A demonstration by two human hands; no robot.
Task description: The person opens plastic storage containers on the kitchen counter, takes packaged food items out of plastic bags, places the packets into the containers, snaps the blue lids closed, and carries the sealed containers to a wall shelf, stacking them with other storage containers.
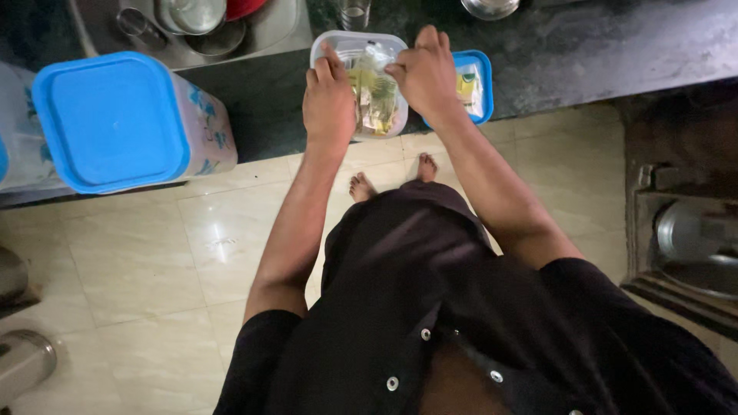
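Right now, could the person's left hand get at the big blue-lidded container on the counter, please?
Probably yes: the left hand rests on the clear tub, and the blue-lidded container stands further left with only bare dark counter between them.

We see a dark counter (584, 46) bearing a clear box (327, 46), a blue lid (480, 65) and a big blue-lidded tub (115, 119).
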